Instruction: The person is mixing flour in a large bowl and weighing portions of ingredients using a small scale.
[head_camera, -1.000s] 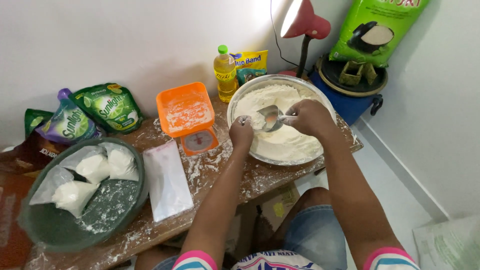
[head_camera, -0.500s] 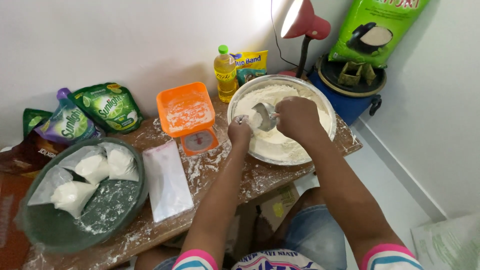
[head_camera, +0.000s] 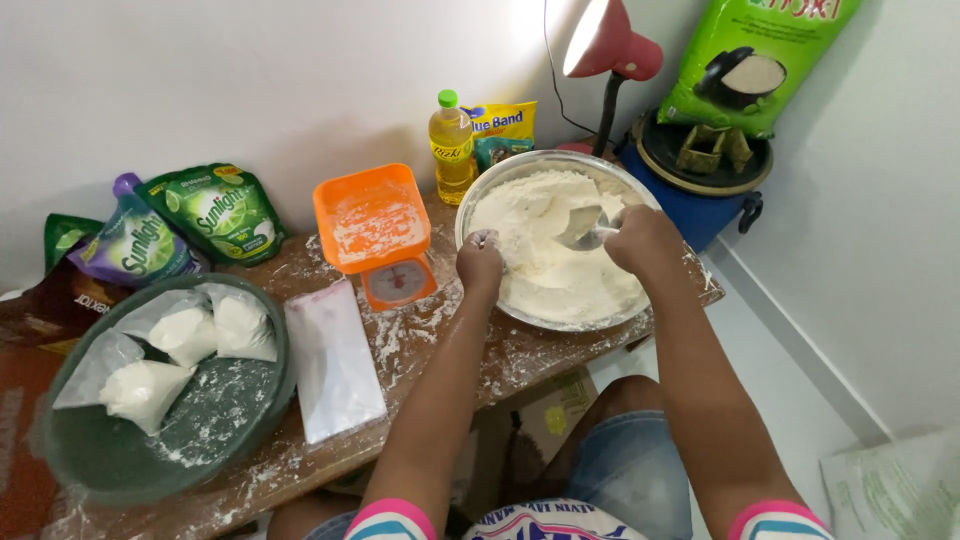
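Pouches at the far left: a purple refill pouch (head_camera: 135, 240) and a green refill pouch (head_camera: 218, 210) lean against the white wall. In front of them, a round dark-green plastic basin (head_camera: 130, 465) on the flour-dusted wooden table (head_camera: 450, 350); inside it, several clear plastic bags of white flour (head_camera: 185, 335), knotted shut. Just right of the basin, a flat empty clear plastic bag (head_camera: 335, 360) lies on the tabletop.

Middle: a small orange kitchen scale (head_camera: 378, 232), its square tray dusted white, dial facing the person. Behind and to its right, a yellow bottle of cooking oil with a green cap (head_camera: 451, 148), upright, beside a yellow-and-blue sachet (head_camera: 503, 132).

Left hand (head_camera: 480, 262): fingers curled into a loose fist, floury, resting at the near-left rim of the wide round metal bowl (head_camera: 480, 195). Cannot tell whether it pinches anything.

The bowl holds a mound of white flour (head_camera: 545, 250). Right hand (head_camera: 645, 240): fingers closed around the handle of a metal spoon (head_camera: 583, 227), whose scoop is over the flour.

Right edge: a red desk lamp (head_camera: 610, 45), a blue lidded drum (head_camera: 700, 180), a large green sack (head_camera: 755, 60) standing on it.
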